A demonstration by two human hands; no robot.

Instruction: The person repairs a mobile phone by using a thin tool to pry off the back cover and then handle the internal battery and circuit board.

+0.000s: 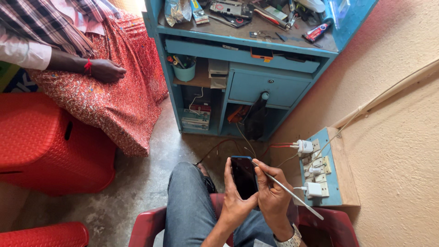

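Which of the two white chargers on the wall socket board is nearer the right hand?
The lower charger, at the board's near end beside the right hand. The other charger is plugged in at the far end, towards the blue workbench.

Phone [243, 176] between both hands, workbench [247, 41] ahead (socket board [320, 169] rightward).

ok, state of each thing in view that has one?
dark smartphone: screen dark, held in left hand
thin metal tool: held in right hand
blue wooden drawer: shut
white plug adapters: plugged into blue socket board
teal cup: upright, holding tools
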